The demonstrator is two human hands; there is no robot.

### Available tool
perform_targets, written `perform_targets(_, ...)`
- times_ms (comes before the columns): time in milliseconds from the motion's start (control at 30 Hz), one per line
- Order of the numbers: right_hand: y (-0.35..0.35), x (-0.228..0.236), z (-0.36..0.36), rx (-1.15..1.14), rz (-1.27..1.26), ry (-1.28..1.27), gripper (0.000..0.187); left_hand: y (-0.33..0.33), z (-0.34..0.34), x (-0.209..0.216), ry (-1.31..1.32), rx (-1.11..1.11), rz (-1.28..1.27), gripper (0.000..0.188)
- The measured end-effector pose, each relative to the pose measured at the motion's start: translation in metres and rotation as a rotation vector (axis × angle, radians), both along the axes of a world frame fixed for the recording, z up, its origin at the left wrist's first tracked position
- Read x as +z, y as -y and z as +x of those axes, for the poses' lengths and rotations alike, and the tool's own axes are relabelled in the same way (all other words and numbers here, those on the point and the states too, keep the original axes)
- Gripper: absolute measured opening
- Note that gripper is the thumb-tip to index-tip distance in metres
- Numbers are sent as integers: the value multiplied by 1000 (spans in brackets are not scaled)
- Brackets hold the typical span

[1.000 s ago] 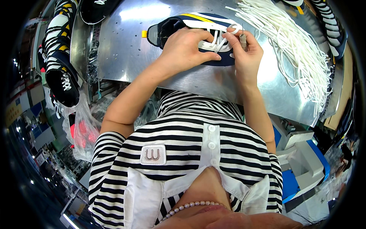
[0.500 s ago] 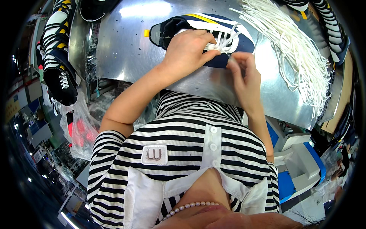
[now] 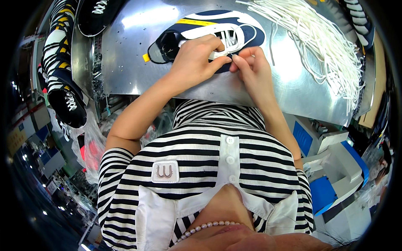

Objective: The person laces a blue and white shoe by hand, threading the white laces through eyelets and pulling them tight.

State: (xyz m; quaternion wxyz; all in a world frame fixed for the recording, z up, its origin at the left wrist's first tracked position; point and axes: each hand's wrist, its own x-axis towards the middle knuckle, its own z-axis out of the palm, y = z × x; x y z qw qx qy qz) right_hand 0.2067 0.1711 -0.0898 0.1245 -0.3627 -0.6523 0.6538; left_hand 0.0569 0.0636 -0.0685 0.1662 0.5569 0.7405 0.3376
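A navy, white and yellow sneaker (image 3: 205, 28) lies on the metal tabletop, its toe to the right and its heel with a yellow tab to the left. My left hand (image 3: 197, 60) is closed on the sneaker's near eyelet edge, fingers by the tongue and thumb outside. Beside that thumb, my right hand (image 3: 254, 70) pinches the white shoelace (image 3: 253, 37) between thumb and forefinger. The lace loops out over the toe and back to my fingertips. My fingers hide the lace's end and the nearest eyelets.
A heap of loose white shoelaces (image 3: 318, 58) covers the right side of the metal table (image 3: 138, 77). Stacked striped sneakers (image 3: 63, 58) line the left, with a dark shoe (image 3: 98, 16) at the far left. A blue and white machine (image 3: 335, 171) stands below right.
The sneaker has shifted left, its heel turning toward me. My right hand has moved left, so its fingertips meet my left thumb at the eyelet edge.
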Motion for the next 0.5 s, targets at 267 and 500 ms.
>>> perform_targets(267, -3, 15, -1, 193, 260, 58, 25, 16, 3, 3, -185, 9, 102, 15)
perform_targets(500, -30, 44, 9, 205, 536, -353, 28, 16, 9, -1, -422, -31, 291, 14)
